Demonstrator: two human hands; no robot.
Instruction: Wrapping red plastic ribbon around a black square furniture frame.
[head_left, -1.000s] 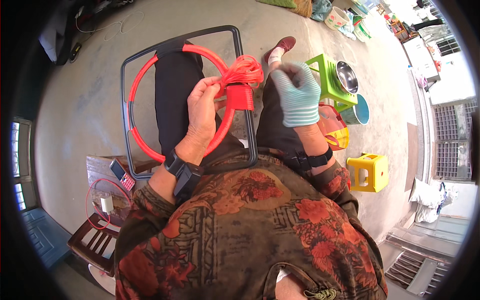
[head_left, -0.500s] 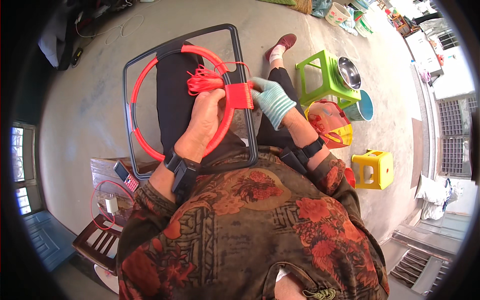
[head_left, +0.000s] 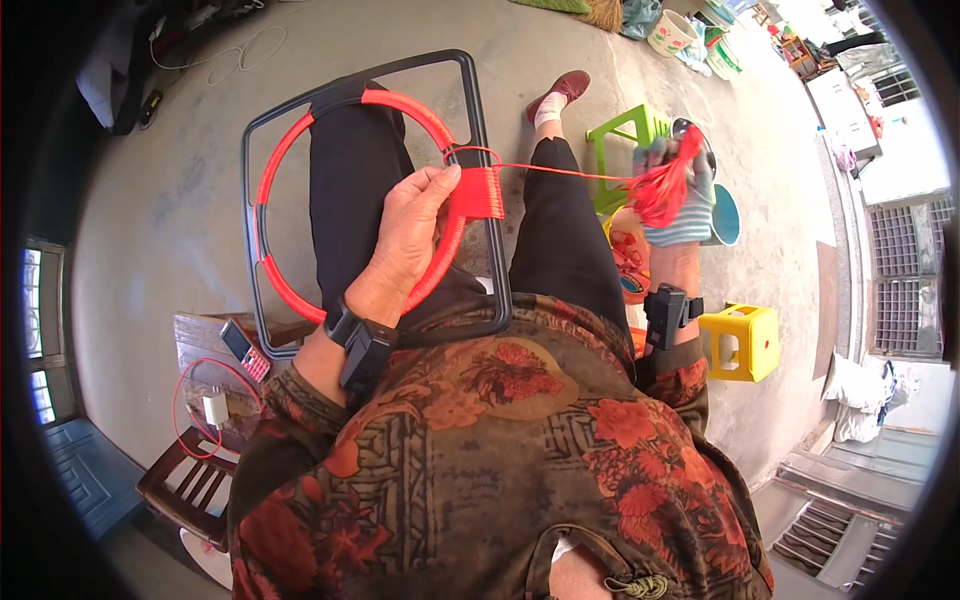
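The left hand (head_left: 405, 235) pinches the red ring (head_left: 290, 290) at its right edge, inside the black frame (head_left: 490, 200) resting on the lap. The gloved right hand (head_left: 680, 200), fingers closed around a bundle of red cord (head_left: 660, 185), holds it taut, well apart over the green stool (head_left: 620, 140). Bare concrete floor (head_left: 180, 160) lies beyond the frame's left edge

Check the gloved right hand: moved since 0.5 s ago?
Yes. The right hand has swung out to the person's right, away from the black frame, now over the green stool, drawing the red cord taut.

Red cord (head_left: 660, 188); black frame (head_left: 492, 200); striped blue-white glove (head_left: 685, 222); yellow stool (head_left: 742, 342).
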